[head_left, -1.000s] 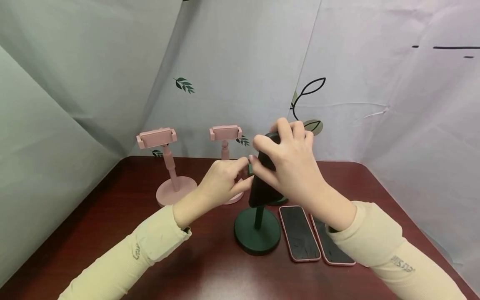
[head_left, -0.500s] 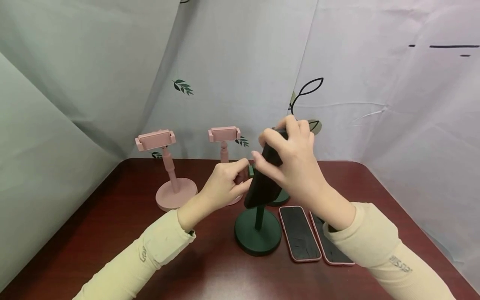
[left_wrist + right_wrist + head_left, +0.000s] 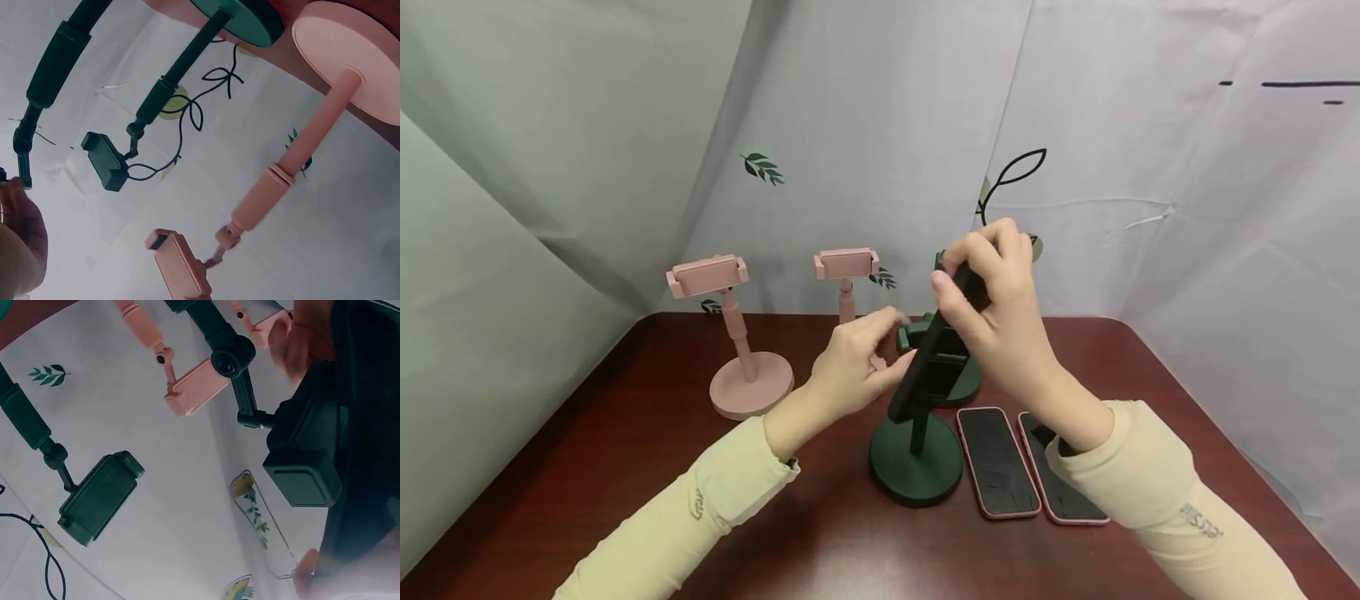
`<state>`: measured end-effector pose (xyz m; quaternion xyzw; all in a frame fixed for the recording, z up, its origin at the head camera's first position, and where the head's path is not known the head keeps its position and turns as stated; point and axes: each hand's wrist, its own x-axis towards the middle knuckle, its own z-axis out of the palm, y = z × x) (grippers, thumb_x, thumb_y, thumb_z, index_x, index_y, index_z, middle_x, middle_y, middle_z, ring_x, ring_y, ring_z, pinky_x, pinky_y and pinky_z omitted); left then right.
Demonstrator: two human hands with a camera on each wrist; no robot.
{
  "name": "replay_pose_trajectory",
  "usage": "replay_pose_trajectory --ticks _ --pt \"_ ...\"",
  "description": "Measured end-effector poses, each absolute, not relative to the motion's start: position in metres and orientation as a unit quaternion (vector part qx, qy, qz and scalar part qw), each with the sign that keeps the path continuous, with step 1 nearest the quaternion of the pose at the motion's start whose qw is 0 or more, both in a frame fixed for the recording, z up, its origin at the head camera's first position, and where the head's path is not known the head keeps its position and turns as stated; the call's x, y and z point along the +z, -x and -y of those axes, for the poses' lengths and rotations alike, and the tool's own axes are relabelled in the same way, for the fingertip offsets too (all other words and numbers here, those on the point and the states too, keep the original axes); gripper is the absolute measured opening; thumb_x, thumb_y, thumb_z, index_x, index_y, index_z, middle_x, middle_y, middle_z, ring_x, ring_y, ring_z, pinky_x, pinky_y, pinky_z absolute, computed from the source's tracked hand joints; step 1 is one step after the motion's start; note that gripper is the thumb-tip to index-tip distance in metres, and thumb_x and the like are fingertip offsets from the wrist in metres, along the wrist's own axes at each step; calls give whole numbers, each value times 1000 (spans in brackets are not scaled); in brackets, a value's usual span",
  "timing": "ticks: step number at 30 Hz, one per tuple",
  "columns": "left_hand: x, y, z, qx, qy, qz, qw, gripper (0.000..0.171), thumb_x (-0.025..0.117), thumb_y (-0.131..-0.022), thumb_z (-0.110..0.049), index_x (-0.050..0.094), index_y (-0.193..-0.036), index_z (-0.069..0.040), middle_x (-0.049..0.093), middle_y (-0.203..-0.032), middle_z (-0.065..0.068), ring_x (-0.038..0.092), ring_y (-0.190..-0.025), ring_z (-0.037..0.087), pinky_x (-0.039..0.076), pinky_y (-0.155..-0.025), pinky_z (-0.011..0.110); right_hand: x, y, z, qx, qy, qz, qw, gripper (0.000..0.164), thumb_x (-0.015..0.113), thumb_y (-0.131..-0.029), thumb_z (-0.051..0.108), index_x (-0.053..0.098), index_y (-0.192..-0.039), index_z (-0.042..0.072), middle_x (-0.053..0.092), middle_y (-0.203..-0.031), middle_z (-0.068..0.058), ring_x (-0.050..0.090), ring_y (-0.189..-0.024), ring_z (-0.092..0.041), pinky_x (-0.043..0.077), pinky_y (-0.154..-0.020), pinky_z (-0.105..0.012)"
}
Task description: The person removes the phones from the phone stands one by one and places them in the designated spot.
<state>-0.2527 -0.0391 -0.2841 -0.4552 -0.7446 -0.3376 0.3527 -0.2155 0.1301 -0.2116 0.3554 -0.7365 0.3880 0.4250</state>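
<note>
A black phone (image 3: 917,367) is gripped by its upper end in my right hand (image 3: 996,292), tilted in front of the near green phone stand (image 3: 916,462). In the right wrist view, the phone (image 3: 369,437) lies against the stand's green clamp (image 3: 306,478); whether it sits inside cannot be seen. My left hand (image 3: 857,362) holds the clamp's left end between curled fingers and thumb. At the left wrist view's edge, the left hand (image 3: 22,237) meets the stand's (image 3: 59,69) top, partly cut off.
Two pink phone stands (image 3: 751,385) stand at the back left. A second green stand (image 3: 966,387) is behind the near one. Two phones in pink cases (image 3: 1000,462) lie on the dark red table (image 3: 820,517), at right. A pale curtain (image 3: 880,125) hangs behind.
My right hand has moved slightly up and right, turning the phone more edge-on, so more of the green clamp shows. The left fingers have shifted slightly at the clamp's end.
</note>
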Motion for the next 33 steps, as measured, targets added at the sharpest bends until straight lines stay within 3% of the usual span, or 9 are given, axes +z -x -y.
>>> replay_pose_trajectory --ticks 3,5,8,11,17,20,23,27,33 --pt "-285 254 33 -351 473 733 340 52 32 -99 -45 55 -118 -2 62 -106 12 60 -90 18 51 -79 29 -211 216 -130 422 -361 695 456 18 48 -86 17 51 -80 1 38 -84 -15 31 -90 -12 22 -81 -29" --pt "-285 255 28 -352 484 724 343 52 29 -101 -42 54 -124 -3 58 -123 15 56 -111 23 45 -96 34 -209 215 -132 432 -364 671 479 21 45 -85 18 48 -78 -2 37 -82 -13 30 -89 -9 23 -79 -27" --pt "-284 255 20 -351 486 717 356 49 31 -101 -39 60 -117 -3 53 -133 17 44 -130 28 32 -111 39 -207 213 -138 452 -361 650 493 23 40 -82 15 43 -77 -7 37 -82 -1 31 -85 -7 23 -76 -23" --pt "-283 254 13 -387 468 714 349 31 50 -97 -29 63 -106 -2 57 -129 18 41 -134 28 30 -113 39 -206 211 -150 473 -349 637 499 23 37 -79 12 38 -76 -11 36 -87 11 32 -82 -6 23 -73 -21" --pt "-284 250 4 -459 422 718 307 14 65 -87 -8 63 -100 -4 69 -109 12 63 -110 19 50 -93 25 -214 224 -175 445 -300 646 543 26 37 -80 14 38 -74 -12 33 -87 16 29 -86 -5 18 -79 -22" --pt "-284 249 4 -461 413 722 309 13 64 -87 -9 63 -99 -5 71 -104 11 68 -96 16 52 -79 21 -224 235 -191 380 -261 703 541 36 39 -87 27 42 -79 -8 37 -81 1 24 -90 -4 15 -81 -26" --pt "-285 250 2 -461 409 723 313 13 64 -87 -10 63 -99 -6 71 -102 9 68 -87 15 51 -71 19 -238 246 -210 305 -227 765 520 46 36 -93 40 44 -87 -5 37 -88 -20 32 -87 -18 19 -79 -38" --pt "-285 251 0 -462 408 720 318 11 64 -87 -11 64 -97 -6 72 -100 9 69 -84 16 51 -71 19 -253 262 -239 230 -205 832 461 33 39 -93 29 46 -92 -3 39 -94 -27 32 -87 -46 21 -71 -56" --pt "-283 251 2 -470 409 714 320 11 64 -86 -10 64 -95 -5 72 -98 10 69 -88 18 53 -79 23 -277 287 -291 132 -191 923 309 8 43 -92 12 44 -92 4 41 -94 -21 37 -86 -46 26 -67 -59"
